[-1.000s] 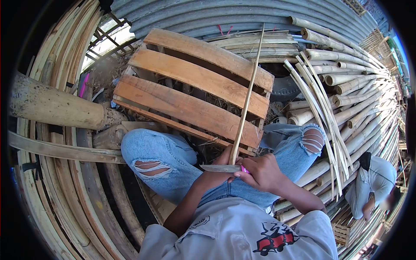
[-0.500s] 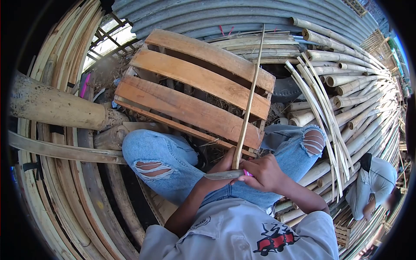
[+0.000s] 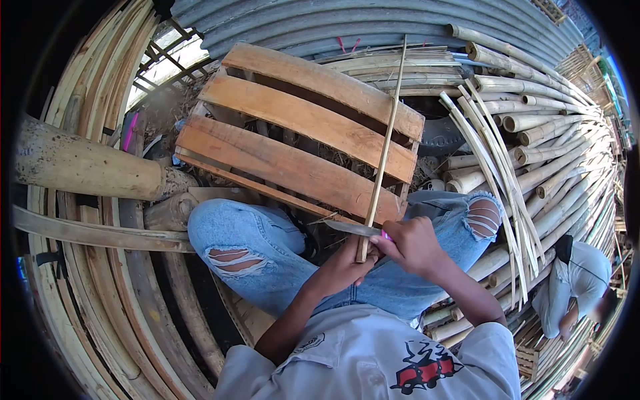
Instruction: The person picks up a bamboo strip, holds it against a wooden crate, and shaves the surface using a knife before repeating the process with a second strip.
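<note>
My left hand (image 3: 345,268) is closed round the near end of a long, thin bamboo strip (image 3: 383,158), which slants up and away across the slatted wooden crate (image 3: 287,160). In my right hand (image 3: 411,245) is a knife (image 3: 355,229) with a pink-marked handle. Its blade points left and lies across the strip, a little beyond my left hand. Both hands are close together above my lap, between my knees. The fingers under the strip are partly hidden.
Split bamboo strips (image 3: 493,180) lean on my right, beside stacked bamboo poles (image 3: 533,153). A thick bamboo pole (image 3: 87,159) and long slats (image 3: 127,293) lie on my left. Corrugated sheeting (image 3: 347,27) stands behind the crate. Another person (image 3: 579,283) is at the far right.
My right hand has moved the knife away from me along the strip, from the strip's near end to beyond my left hand. The crate and bamboo piles stay put.
</note>
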Demonstrator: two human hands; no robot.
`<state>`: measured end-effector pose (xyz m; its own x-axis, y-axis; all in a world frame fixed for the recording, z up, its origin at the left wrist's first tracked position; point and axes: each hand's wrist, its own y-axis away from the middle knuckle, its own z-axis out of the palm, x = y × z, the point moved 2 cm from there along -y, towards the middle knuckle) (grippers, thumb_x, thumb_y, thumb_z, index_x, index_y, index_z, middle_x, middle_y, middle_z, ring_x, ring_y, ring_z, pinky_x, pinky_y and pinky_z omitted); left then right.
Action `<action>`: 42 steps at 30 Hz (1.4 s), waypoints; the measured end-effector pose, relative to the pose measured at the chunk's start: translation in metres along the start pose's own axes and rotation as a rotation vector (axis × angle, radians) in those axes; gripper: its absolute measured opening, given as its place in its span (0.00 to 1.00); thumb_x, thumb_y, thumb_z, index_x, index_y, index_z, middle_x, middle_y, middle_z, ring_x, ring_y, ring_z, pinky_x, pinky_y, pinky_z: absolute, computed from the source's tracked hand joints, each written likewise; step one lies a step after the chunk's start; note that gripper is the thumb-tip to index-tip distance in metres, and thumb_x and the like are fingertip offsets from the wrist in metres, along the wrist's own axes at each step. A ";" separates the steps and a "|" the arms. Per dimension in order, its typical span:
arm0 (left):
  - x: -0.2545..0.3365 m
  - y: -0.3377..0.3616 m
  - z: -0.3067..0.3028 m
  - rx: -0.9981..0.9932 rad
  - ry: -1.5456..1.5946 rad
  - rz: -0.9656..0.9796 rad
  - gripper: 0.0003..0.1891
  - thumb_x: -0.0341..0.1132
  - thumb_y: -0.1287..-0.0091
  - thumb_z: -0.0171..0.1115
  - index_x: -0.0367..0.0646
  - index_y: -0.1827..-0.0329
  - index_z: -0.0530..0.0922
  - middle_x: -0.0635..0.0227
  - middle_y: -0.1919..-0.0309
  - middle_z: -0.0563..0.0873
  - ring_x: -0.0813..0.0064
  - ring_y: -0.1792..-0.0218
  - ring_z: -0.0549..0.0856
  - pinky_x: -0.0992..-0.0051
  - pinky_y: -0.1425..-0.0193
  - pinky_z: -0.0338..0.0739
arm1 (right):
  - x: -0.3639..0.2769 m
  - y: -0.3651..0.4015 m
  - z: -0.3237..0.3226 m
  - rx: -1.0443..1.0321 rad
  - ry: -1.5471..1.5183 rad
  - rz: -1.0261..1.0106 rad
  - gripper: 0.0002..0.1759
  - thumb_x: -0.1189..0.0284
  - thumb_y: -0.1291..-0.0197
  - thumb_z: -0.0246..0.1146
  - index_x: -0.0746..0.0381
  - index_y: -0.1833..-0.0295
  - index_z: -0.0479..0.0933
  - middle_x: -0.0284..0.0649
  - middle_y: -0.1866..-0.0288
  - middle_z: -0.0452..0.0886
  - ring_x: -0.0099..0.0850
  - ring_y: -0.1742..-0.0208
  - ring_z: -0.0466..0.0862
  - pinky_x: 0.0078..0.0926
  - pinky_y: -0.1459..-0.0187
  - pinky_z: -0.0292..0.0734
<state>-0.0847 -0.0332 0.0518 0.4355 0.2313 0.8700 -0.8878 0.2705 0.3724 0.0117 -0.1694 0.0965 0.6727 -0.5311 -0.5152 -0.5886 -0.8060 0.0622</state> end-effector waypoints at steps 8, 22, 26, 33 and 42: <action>0.001 0.002 -0.002 0.067 0.010 0.007 0.18 0.29 0.34 0.54 0.38 0.43 0.64 0.68 0.71 0.72 0.83 0.78 0.73 0.79 0.74 0.72 | 0.012 -0.009 -0.003 -0.021 -0.046 0.049 0.26 0.51 0.36 0.52 0.61 0.77 0.73 0.47 0.86 0.73 0.47 0.80 0.77 0.42 0.77 0.69; 0.000 0.008 -0.010 0.150 -0.391 0.056 0.16 0.26 0.37 0.54 0.36 0.46 0.64 0.66 0.67 0.73 0.79 0.76 0.74 0.77 0.75 0.73 | -0.004 -0.005 0.004 0.035 0.035 -0.036 0.24 0.52 0.37 0.54 0.61 0.77 0.71 0.45 0.87 0.72 0.48 0.81 0.75 0.41 0.78 0.67; -0.001 0.008 -0.004 0.161 -0.671 0.157 0.22 0.27 0.39 0.58 0.35 0.43 0.60 0.63 0.67 0.75 0.73 0.73 0.78 0.73 0.72 0.76 | 0.050 -0.024 0.001 0.095 0.078 0.196 0.28 0.52 0.34 0.51 0.62 0.80 0.73 0.49 0.86 0.72 0.49 0.81 0.76 0.44 0.77 0.69; 0.004 -0.001 0.002 0.122 -0.184 -0.030 0.21 0.24 0.35 0.53 0.37 0.41 0.60 0.67 0.72 0.72 0.79 0.76 0.75 0.76 0.75 0.75 | 0.007 -0.015 0.001 0.020 -0.116 0.089 0.26 0.55 0.33 0.50 0.63 0.77 0.74 0.49 0.86 0.71 0.50 0.79 0.76 0.44 0.75 0.69; 0.008 0.005 -0.005 0.136 -0.088 -0.047 0.16 0.26 0.34 0.52 0.38 0.45 0.61 0.68 0.72 0.73 0.81 0.78 0.75 0.78 0.75 0.74 | 0.030 -0.023 0.003 0.115 -0.055 0.157 0.27 0.51 0.36 0.52 0.61 0.78 0.74 0.47 0.85 0.74 0.48 0.79 0.77 0.41 0.75 0.71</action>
<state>-0.0846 -0.0255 0.0592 0.4676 0.1366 0.8733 -0.8813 0.1484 0.4487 0.0438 -0.1653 0.0768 0.5453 -0.6302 -0.5527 -0.7338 -0.6776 0.0486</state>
